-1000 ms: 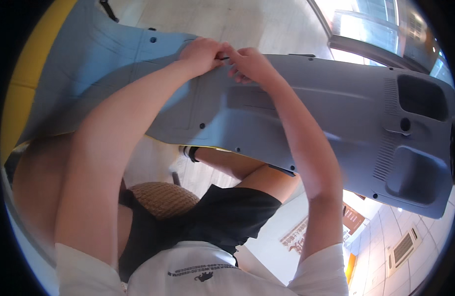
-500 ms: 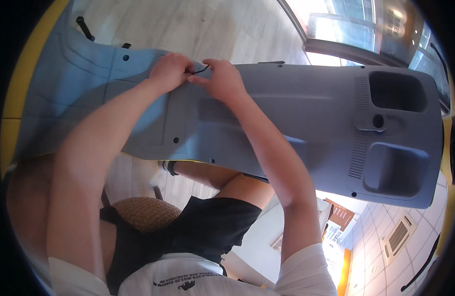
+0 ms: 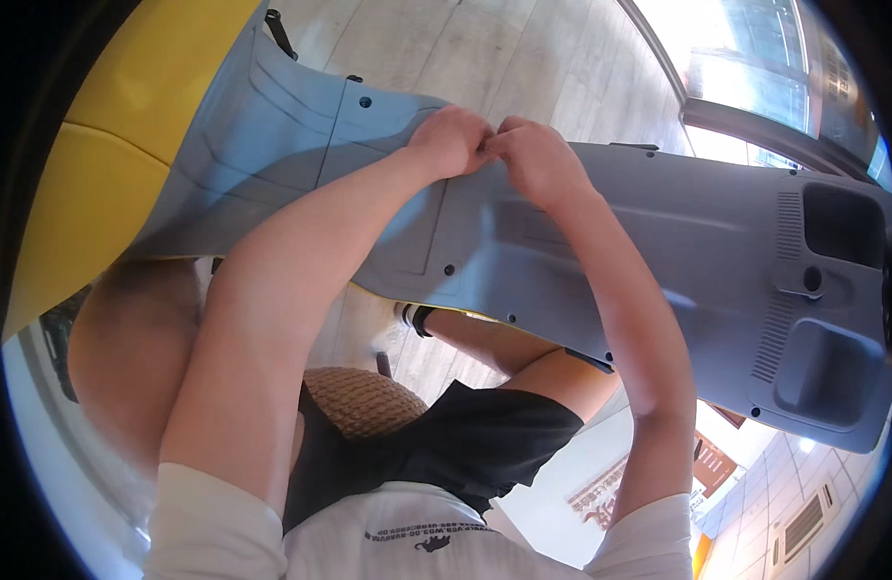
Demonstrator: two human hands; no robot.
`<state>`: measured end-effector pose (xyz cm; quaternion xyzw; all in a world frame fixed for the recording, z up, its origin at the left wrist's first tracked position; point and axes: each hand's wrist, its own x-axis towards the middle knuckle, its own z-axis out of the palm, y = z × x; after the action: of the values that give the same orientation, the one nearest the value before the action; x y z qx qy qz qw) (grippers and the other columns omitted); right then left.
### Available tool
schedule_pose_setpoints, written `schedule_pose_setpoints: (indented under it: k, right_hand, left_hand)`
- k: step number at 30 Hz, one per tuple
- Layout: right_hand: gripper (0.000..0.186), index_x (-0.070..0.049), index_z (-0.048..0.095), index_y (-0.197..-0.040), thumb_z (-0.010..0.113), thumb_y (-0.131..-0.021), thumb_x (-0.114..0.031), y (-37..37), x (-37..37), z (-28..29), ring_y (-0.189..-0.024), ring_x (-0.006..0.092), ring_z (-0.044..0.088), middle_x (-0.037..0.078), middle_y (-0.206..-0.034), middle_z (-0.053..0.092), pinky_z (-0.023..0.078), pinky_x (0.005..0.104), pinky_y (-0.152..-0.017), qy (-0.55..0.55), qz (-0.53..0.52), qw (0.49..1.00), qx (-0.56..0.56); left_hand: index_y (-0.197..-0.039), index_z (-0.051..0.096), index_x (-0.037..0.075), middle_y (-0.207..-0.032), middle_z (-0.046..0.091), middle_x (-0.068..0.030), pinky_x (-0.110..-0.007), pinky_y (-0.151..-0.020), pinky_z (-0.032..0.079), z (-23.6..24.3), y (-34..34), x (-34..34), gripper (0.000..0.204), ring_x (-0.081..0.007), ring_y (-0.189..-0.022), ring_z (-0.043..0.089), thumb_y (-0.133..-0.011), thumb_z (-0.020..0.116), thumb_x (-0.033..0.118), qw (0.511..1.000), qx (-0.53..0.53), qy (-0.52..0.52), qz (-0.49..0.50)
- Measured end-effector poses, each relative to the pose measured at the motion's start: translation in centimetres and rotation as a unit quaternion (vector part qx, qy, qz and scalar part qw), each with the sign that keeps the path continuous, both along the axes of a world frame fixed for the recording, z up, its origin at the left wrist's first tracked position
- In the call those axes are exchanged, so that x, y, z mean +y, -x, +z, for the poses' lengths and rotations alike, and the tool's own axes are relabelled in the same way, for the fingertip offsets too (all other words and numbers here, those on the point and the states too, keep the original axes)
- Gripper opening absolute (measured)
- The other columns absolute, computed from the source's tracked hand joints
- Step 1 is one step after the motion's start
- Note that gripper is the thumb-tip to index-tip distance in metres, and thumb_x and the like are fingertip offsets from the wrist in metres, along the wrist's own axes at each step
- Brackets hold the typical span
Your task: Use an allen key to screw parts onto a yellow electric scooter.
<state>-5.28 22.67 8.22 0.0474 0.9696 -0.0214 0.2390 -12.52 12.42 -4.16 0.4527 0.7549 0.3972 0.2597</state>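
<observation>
My left hand (image 3: pixel 453 141) and my right hand (image 3: pixel 542 160) meet fingertip to fingertip over the far edge of a long grey plastic scooter panel (image 3: pixel 552 253). The fingers of both are pinched closed around a thin black cord, which the earlier picture shows stretched between them. At this moment the fingers cover nearly all of it. Beneath my left forearm the panel runs into a ribbed grey floorboard section (image 3: pixel 262 145). My right forearm crosses the panel's middle.
Two deep pockets, the farther (image 3: pixel 845 225) and the nearer (image 3: pixel 828 372), flank a round black hole (image 3: pixel 812 280) at right. A yellow body panel (image 3: pixel 127 145) curves along the left. Below are a woven stool seat (image 3: pixel 364 401) and my legs. Glass (image 3: pixel 750 77) stands far right.
My view has shifted, so everything sits farther right and the yellow panel shows more. My hands have drawn together, and the black cord between them is now almost hidden.
</observation>
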Motion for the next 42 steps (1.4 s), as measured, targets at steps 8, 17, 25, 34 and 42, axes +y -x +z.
schedule_pose_setpoints:
  k: [8, 17, 25, 34, 42]
  right_hand:
    - [0.016, 0.0, 0.073, -0.091, 0.063, -0.084, -0.011, 0.3, 0.1, -0.3, -0.08, 0.0266, 0.07, 0.015, -0.08, 0.072, 0.054, 0.0369, -0.079, 0.237, -0.478, 0.845, -0.009]
    - [0.019, -0.003, 0.074, -0.095, 0.061, -0.081, -0.004, -1.4, 1.6, -0.6, -0.085, 0.0314, 0.069, 0.015, -0.085, 0.072, 0.053, 0.041, -0.081, -0.018, -0.128, 0.991, 0.027]
    - [0.017, -0.005, 0.074, -0.093, 0.063, -0.079, -0.005, -2.7, 1.4, -1.6, -0.11, 0.0279, 0.063, 0.011, -0.103, 0.07, 0.05, 0.0396, -0.091, 0.001, 0.063, 0.986, 0.152]
    - [0.019, 0.0, 0.073, -0.097, 0.068, -0.085, -0.014, -1.8, 0.1, -2.0, -0.094, 0.0304, 0.069, 0.014, -0.095, 0.071, 0.053, 0.0394, -0.081, 0.117, -0.325, 0.926, 0.151]
    - [0.019, -0.002, 0.074, -0.095, 0.061, -0.082, 0.0, -2.6, 0.2, -2.8, -0.086, 0.0342, 0.068, 0.015, -0.095, 0.072, 0.054, 0.0415, -0.078, 0.122, -0.088, 0.962, 0.227]
  left_hand:
    - [-0.091, 0.077, 0.014, -0.088, 0.071, -0.0101, -0.042, -0.08, 0.053, -0.5, 0.1, 0.3, 0.026, -0.0312, -0.087, 0.066, -0.075, 0.079, 0.035, 0.999, -0.049, -0.01, -0.001]
    - [-0.091, 0.077, 0.014, -0.089, 0.072, -0.0089, -0.04, -0.08, 0.054, 0.1, 0.0, -0.1, 0.019, -0.0299, -0.089, 0.067, -0.075, 0.078, 0.025, 0.997, -0.057, -0.059, 0.005]
    - [-0.088, 0.075, 0.012, -0.088, 0.071, -0.0103, -0.042, -0.081, 0.053, -0.5, -0.1, 0.1, 0.016, -0.0311, -0.09, 0.066, -0.077, 0.077, 0.023, 0.997, -0.051, -0.061, 0.02]
    - [-0.093, 0.073, 0.013, -0.088, 0.07, -0.0116, -0.044, -0.081, 0.053, -0.2, 0.0, 0.0, 0.021, -0.0325, -0.089, 0.066, -0.077, 0.077, 0.026, 0.998, -0.034, -0.045, 0.024]
    - [-0.093, 0.075, 0.015, -0.094, 0.072, -0.0092, -0.042, -0.084, 0.053, -0.4, -0.1, 0.2, 0.02, -0.0302, -0.094, 0.067, -0.077, 0.077, 0.026, 0.995, -0.071, -0.058, 0.049]
